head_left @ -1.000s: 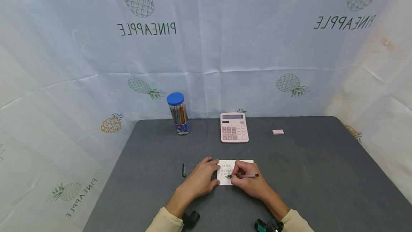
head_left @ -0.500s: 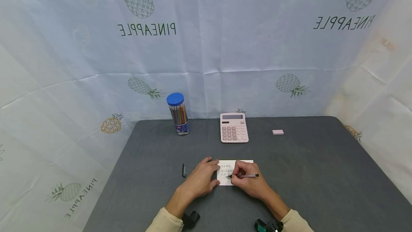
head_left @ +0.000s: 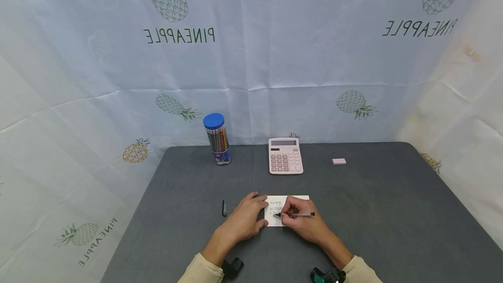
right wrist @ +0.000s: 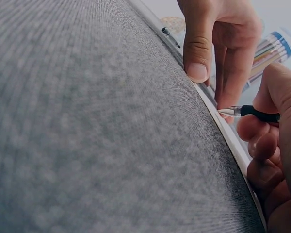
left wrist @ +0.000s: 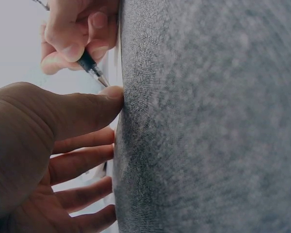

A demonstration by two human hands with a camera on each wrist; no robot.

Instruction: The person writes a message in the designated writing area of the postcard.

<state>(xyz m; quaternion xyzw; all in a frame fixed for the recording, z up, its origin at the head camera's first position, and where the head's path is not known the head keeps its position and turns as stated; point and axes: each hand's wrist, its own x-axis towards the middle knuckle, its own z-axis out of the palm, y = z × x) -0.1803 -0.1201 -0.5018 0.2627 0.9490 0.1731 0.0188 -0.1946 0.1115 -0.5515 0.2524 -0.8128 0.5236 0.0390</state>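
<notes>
A small white sheet of paper (head_left: 271,222) with several lines of handwriting lies on the dark grey table. My right hand (head_left: 304,219) pinches a pen (head_left: 300,214) with a black grip and dark end, its tip at the paper near the lowest written line. The right wrist view shows the pen's clear tip (right wrist: 233,111) down at the sheet. With fingers spread and nearly straight, my left hand (head_left: 245,217) rests on the paper's left edge, thumb and fingertips pressing it. A black pen cap (head_left: 224,208) lies left of that hand.
Behind the paper lies a pink calculator (head_left: 285,156). A blue-lidded tube of pencils (head_left: 218,139) stands at the back left, and a pink eraser (head_left: 339,161) lies at the back right. A pineapple-print cloth (head_left: 251,56) hangs behind the table (head_left: 373,195).
The pen tip and right hand have shifted very slightly left over the paper. My left hand stays in place on the sheet.
</notes>
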